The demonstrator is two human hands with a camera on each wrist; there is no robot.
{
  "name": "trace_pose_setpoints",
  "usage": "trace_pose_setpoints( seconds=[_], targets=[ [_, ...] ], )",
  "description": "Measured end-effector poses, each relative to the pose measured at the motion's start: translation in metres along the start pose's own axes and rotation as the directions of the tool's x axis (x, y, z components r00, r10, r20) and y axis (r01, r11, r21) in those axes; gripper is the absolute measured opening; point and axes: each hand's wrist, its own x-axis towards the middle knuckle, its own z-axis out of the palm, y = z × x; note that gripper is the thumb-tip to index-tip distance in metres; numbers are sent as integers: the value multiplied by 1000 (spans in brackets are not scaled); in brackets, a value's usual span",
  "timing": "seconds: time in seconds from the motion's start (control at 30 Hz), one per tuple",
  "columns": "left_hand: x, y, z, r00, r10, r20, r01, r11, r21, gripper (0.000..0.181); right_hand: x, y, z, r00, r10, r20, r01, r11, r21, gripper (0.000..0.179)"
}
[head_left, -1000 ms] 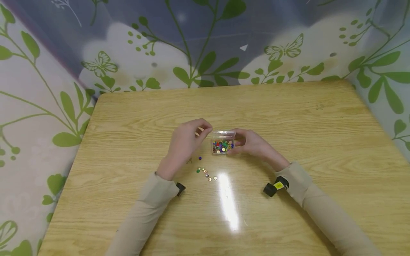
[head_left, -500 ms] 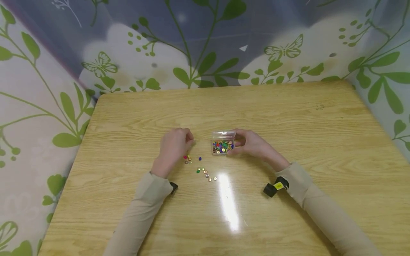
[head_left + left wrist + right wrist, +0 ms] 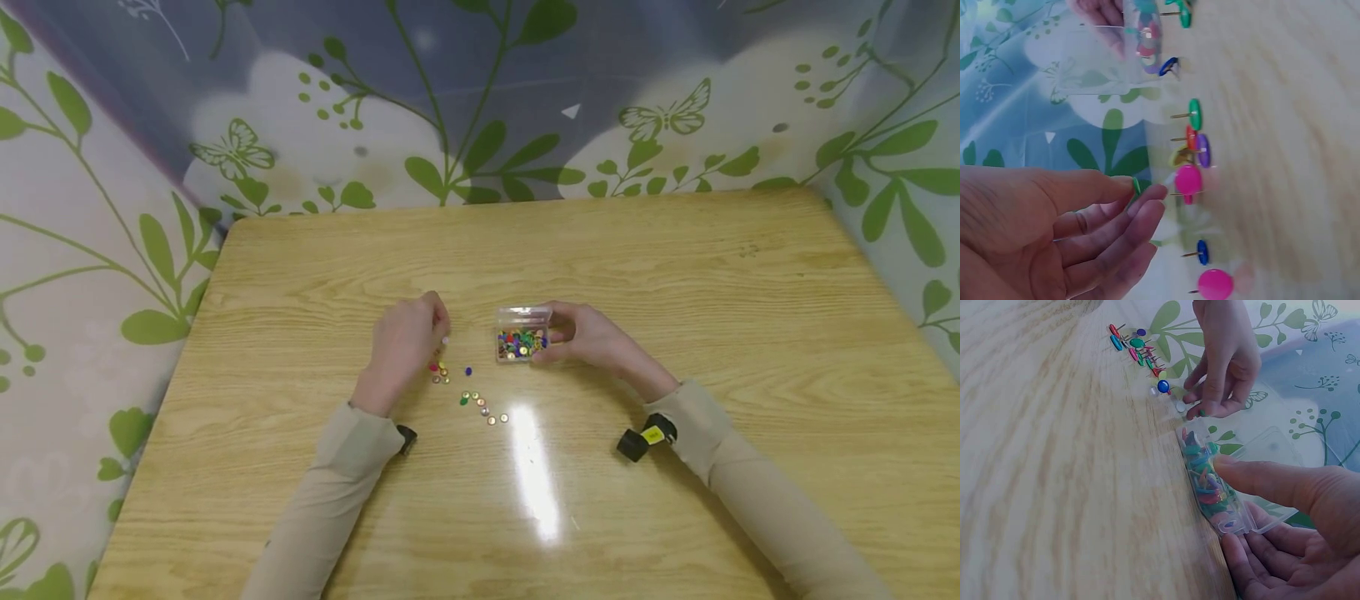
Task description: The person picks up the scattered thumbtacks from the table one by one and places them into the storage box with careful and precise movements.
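Note:
In the head view my left hand [image 3: 405,346] is over the left of the table, beside a loose group of thumbtacks [image 3: 443,372]. Its thumb and fingers pinch a green thumbtack [image 3: 1137,185], seen edge-on in the left wrist view. My right hand [image 3: 592,335] grips a small clear plastic box [image 3: 1200,481] by its right side, thumb on the near wall and fingers beneath. Many coloured thumbtacks [image 3: 522,342] fill the box, and its clear lid [image 3: 1269,481] stands open. A pale thumbtack [image 3: 446,340] shows close to my left fingertips.
More loose thumbtacks [image 3: 481,402] lie in a slanting row in front of the box, with a single blue thumbtack [image 3: 468,372] left of it. The wooden table [image 3: 675,267] meets a wall covering [image 3: 495,100] with leaf patterns at the back.
My left hand has moved left from the box's lid to beside the loose thumbtacks, then shifted only slightly. A pale thumbtack now shows by its fingertips. The right hand and box have stayed put.

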Motion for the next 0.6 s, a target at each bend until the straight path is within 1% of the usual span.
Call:
trace_pose_setpoints(
  seconds=[0.17,0.3,0.37,0.47,0.6],
  targets=[
    [-2,4,-6,999,9,-37,-9,1000,-3,9,-1,1,0,1000,3,-6,-3,1000,-17,67],
    [-2,7,-10,999,6,-44,-8,999,-48,8,0,2,0,1000,2,-9,-2,1000,-24,67],
    [-3,9,-11,999,4,-36,-6,998,-64,11,0,2,0,1000,-1,-8,1,1000,-24,67],
    [-3,14,-12,1000,16,-6,-16,997,-76,12,1,1,-1,1000,-8,-7,8,1000,-26,68],
    [-4,23,-12,997,70,40,-66,993,-95,9,1,1,-1,1000,-16,-10,16,999,-29,67]
  ],
)
